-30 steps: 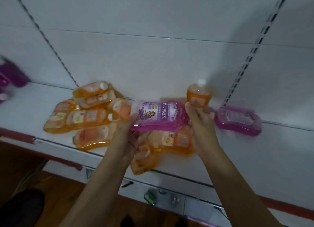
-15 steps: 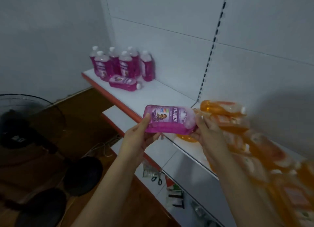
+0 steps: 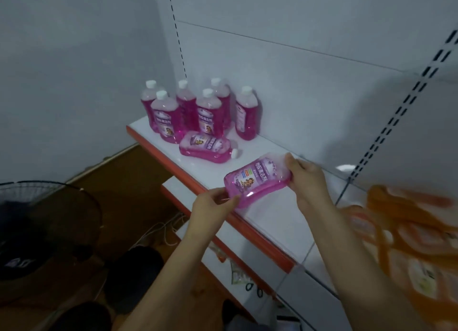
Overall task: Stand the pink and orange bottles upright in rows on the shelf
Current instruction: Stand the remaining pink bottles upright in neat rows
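Note:
I hold a pink bottle (image 3: pixel 256 180) on its side between both hands, just above the front of the white shelf (image 3: pixel 270 214). My left hand (image 3: pixel 213 208) grips its base end and my right hand (image 3: pixel 306 179) grips its neck end, hiding the cap. Several pink bottles (image 3: pixel 198 107) stand upright in rows at the shelf's far left corner. In front of them another pink bottle (image 3: pixel 204 146) lies flat, cap to the right. A blurred heap of orange bottles (image 3: pixel 409 236) lies at the right.
The shelf has an orange front edge (image 3: pixel 198 182) and a white back panel with slotted uprights (image 3: pixel 386 130). A lower shelf (image 3: pixel 238 259) sits beneath. A black fan (image 3: pixel 39 231) and dark shoes stand on the brown floor at the left.
The view has swung left from the orange heap to the standing pink bottles. Both hands have carried the pink bottle along and brought it lower, closer to the shelf.

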The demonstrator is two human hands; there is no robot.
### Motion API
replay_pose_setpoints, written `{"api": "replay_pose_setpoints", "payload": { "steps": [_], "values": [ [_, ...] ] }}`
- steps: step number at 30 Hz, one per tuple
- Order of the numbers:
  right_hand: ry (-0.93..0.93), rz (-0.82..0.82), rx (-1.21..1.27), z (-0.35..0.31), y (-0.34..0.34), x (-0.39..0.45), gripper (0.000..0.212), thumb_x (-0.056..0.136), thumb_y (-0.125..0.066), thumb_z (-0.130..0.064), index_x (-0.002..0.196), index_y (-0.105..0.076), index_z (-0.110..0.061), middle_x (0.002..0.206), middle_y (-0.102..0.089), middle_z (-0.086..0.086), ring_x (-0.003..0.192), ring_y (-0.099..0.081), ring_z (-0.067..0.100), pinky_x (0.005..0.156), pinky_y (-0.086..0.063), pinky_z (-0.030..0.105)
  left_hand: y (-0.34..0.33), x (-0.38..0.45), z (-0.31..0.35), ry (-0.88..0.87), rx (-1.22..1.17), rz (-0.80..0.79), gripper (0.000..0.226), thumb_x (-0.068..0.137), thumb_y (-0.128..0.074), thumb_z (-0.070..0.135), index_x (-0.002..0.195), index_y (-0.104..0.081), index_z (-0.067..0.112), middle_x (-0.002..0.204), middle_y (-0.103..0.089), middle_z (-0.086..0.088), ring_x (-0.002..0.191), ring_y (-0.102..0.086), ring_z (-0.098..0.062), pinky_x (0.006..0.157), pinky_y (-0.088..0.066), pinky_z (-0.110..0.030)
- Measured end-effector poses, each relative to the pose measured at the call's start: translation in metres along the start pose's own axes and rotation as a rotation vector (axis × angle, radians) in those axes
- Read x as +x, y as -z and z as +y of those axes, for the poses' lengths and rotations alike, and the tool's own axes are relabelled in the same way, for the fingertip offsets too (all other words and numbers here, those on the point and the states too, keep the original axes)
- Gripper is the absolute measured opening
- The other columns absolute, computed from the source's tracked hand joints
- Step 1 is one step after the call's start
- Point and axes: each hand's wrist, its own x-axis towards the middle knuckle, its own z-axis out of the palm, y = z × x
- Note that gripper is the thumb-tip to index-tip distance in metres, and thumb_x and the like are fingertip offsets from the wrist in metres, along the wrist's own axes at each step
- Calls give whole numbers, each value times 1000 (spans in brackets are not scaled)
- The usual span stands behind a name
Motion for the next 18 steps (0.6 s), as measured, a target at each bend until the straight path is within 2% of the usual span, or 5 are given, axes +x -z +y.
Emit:
{"api": "replay_pose_setpoints", "payload": {
  "steps": [5,7,11,14,18],
  "values": [
    [-9,69,-191,-2,-34,90,53,79,-62,-51,83,-65,3,81,-71,19,74,-62,22,72,-52,44,3,64,5,97,-31,-150,33,91,-69,26,122,-68,14,104,-73,7,94,-70,-9,88,-57,-26],
    [-62,45,-238,-4,-42,118,40,88,-55,-40,97,-72,-4,85,-73,18,83,-69,29,78,-55,44,2,85,7,100,-81,-183,24,92,-67,20,115,-71,19,103,-74,6,97,-70,-11,92,-56,-30],
    [-91,-46,-418,-4,-60,128,33,97,-46,-15,76,-73,-16,79,-70,10,74,-66,29,70,-52,34,-4,109,1,4,79,-297,27,94,-62,20,121,-66,25,111,-68,12,94,-63,4,81,-50,-12],
    [-7,-3,-614,-2,-71,119,19,97,-48,-22,91,-64,-14,88,-67,7,85,-64,27,73,-48,32,-3,116,-7,-57,207,-362,43,95,-61,25,136,-56,18,128,-61,7,105,-59,3,75,-42,2],
    [86,78,-752,-15,-73,97,24,97,-50,-22,110,-66,-10,108,-68,11,102,-62,28,77,-40,26,8,116,-12,-239,336,-362,43,95,-60,29,138,-53,22,125,-59,9,102,-57,1,79,-45,-4]
  ]
}}
